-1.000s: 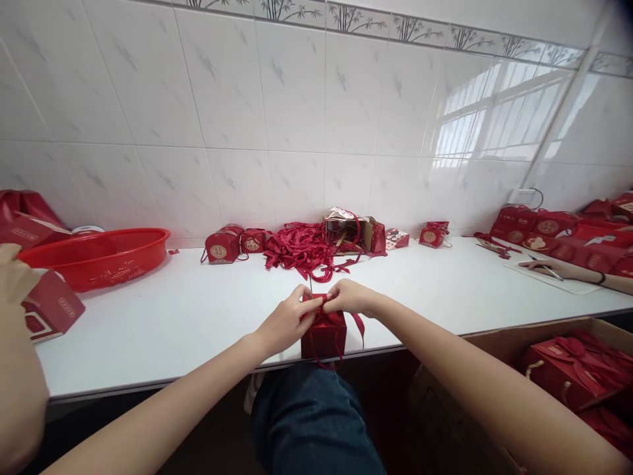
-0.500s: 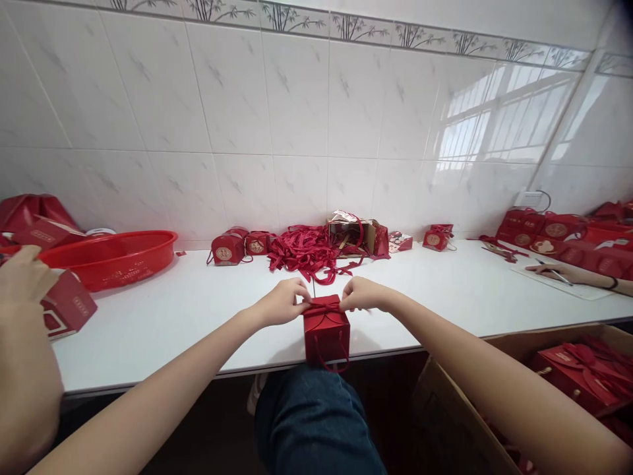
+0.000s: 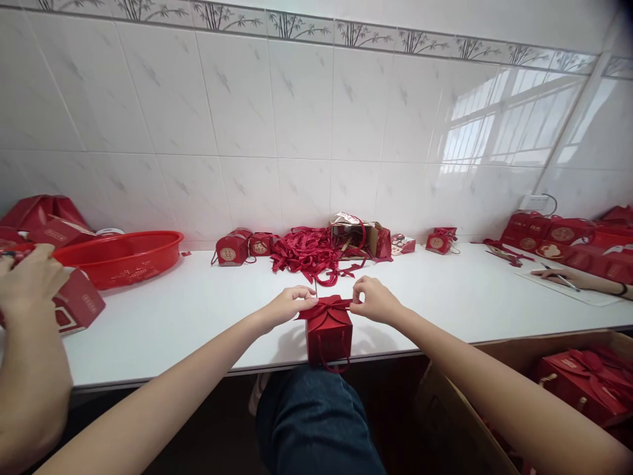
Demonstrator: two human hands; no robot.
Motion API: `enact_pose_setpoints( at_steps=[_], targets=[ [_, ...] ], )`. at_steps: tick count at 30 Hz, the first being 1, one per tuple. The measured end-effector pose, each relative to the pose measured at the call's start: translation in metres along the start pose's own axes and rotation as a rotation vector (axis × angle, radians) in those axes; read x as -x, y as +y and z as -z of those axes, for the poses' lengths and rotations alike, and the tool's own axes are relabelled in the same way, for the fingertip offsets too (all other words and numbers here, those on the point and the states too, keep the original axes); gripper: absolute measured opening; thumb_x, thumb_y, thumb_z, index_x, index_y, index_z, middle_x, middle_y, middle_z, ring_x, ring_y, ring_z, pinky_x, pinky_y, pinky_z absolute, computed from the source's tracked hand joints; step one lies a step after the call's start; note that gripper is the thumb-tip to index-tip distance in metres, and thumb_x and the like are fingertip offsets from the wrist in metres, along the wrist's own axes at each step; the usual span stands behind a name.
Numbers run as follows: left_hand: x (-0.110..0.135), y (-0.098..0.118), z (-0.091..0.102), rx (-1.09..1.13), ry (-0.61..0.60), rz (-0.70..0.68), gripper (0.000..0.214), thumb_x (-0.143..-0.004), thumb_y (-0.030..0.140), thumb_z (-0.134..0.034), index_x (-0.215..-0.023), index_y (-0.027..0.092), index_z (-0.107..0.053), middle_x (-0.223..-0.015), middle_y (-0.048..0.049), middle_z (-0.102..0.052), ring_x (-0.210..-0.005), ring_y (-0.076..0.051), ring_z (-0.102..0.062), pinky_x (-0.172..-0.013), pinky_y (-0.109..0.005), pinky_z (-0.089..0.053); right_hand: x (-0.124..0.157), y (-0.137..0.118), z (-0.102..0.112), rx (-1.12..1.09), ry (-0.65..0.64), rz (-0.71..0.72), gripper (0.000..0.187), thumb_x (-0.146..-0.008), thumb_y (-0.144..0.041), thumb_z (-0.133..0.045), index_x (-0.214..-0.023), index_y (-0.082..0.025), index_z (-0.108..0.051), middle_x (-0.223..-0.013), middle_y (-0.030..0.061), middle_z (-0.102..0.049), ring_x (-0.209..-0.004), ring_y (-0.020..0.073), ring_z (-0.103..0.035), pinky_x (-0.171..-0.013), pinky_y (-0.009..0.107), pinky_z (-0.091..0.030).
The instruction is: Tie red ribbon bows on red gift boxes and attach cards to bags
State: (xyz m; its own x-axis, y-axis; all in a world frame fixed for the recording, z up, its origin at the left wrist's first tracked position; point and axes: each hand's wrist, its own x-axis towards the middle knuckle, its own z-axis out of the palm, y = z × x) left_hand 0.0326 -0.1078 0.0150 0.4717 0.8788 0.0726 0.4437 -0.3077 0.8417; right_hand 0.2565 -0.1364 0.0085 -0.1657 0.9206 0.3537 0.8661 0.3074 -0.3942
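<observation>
A small red gift box (image 3: 329, 340) stands upright at the front edge of the white table, a cord handle hanging down its near side. Across its top lies a red ribbon (image 3: 332, 303) tied in a bow. My left hand (image 3: 289, 307) pinches the bow at its left side, with a ribbon tail showing below the fingers. On the right, my right hand (image 3: 373, 300) has thumb and forefinger closed on the other side of the bow. The knot sits between both hands.
Behind the box lies a heap of red ribbons (image 3: 304, 254) beside an open bag (image 3: 353, 237). A red plastic basket (image 3: 123, 264) and a co-worker's hand (image 3: 30, 284) are left. At right, another person's hand (image 3: 564, 277) holds a pen above a carton (image 3: 459, 409) of boxes.
My hands have drawn slightly apart, and the bow's loops and tail now show more widely spread. The box stays at the table edge. The view has shifted a little.
</observation>
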Motion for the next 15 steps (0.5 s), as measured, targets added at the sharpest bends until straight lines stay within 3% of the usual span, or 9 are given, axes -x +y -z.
enact_pose_setpoints(
  at_steps=[4,9,12,15],
  targets=[
    [0.012,-0.010,0.001,-0.438,0.189,-0.091,0.032,-0.080,0.046,-0.053,-0.061,0.019,-0.057,-0.123,-0.0067,-0.054,-0.119,-0.032,-0.038,-0.097,-0.052,-0.028,0.010,0.002,0.001,0.058,0.034,0.029,0.003,-0.066,-0.017,-0.062,-0.063,-0.018,-0.063,-0.103,0.0083,-0.062,-0.097,0.0246,-0.052,-0.082,0.035,-0.042],
    [0.027,-0.012,-0.002,-0.883,0.354,-0.321,0.031,-0.085,0.044,-0.048,-0.070,0.022,-0.063,-0.126,-0.0089,-0.052,-0.123,-0.034,-0.034,-0.093,-0.056,-0.027,0.017,-0.001,0.003,0.010,0.004,-0.009,0.005,-0.066,-0.018,-0.063,-0.061,-0.019,-0.064,-0.108,0.0071,-0.062,-0.099,0.0245,-0.053,-0.084,0.036,-0.042],
    [0.030,-0.015,-0.003,-0.991,0.432,-0.379,0.029,-0.085,0.043,-0.049,-0.072,0.021,-0.063,-0.124,-0.0126,-0.054,-0.125,-0.037,-0.033,-0.096,-0.060,-0.021,0.019,-0.002,0.003,-0.006,-0.011,-0.037,0.007,-0.065,-0.016,-0.064,-0.059,-0.019,-0.064,-0.109,0.0066,-0.063,-0.101,0.0252,-0.053,-0.084,0.037,-0.043],
    [0.027,-0.021,-0.002,-0.874,0.404,-0.333,0.027,-0.083,0.045,-0.051,-0.074,0.021,-0.059,-0.123,-0.0120,-0.054,-0.124,-0.036,-0.036,-0.098,-0.060,-0.021,0.018,0.001,0.002,-0.038,-0.011,-0.040,0.003,-0.065,-0.018,-0.067,-0.063,-0.019,-0.065,-0.107,0.0080,-0.063,-0.101,0.0260,-0.055,-0.086,0.039,-0.043]
  ],
)
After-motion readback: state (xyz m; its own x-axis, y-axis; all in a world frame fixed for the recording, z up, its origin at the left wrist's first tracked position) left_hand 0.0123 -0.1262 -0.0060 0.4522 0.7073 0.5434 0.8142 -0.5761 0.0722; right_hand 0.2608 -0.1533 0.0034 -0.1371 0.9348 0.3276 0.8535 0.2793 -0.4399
